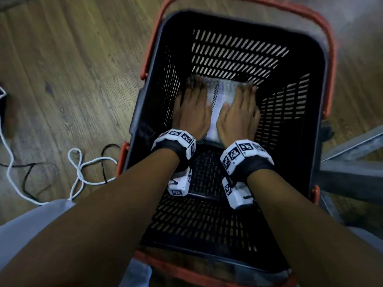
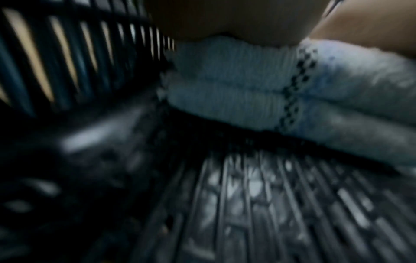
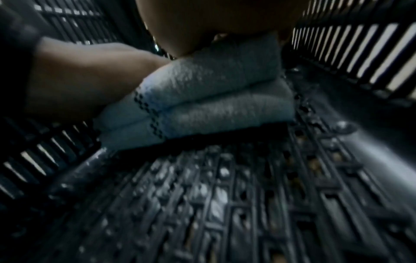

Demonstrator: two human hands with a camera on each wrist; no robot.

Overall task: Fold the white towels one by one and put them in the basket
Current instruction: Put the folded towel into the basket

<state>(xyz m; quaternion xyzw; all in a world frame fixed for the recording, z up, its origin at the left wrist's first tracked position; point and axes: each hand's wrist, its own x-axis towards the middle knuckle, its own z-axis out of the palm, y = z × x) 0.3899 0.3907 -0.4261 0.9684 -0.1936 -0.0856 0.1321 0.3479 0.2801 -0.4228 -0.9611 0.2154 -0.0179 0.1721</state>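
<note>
A folded white towel [image 1: 219,100] with a dark checked stripe lies at the far end of the black slotted basket [image 1: 323,83]. My left hand [image 1: 192,108] lies flat on its left half and my right hand [image 1: 238,112] on its right half, fingers straight and pointing away from me. In the left wrist view my left palm [image 2: 225,17] presses on top of the towel [image 2: 225,80], whose folded layers sit on the basket floor [image 2: 247,204]. The right wrist view shows my right hand [image 3: 213,21] on the towel [image 3: 213,85] and my left hand [image 3: 78,74] beside it. Both wrist views are blurred.
The basket has an orange handle [image 1: 329,38] folded down round its rim and stands on a wooden floor [image 1: 72,69]. White and black cables [image 1: 78,168] lie on the floor to the left. A grey metal frame [image 1: 352,162] stands close on the right.
</note>
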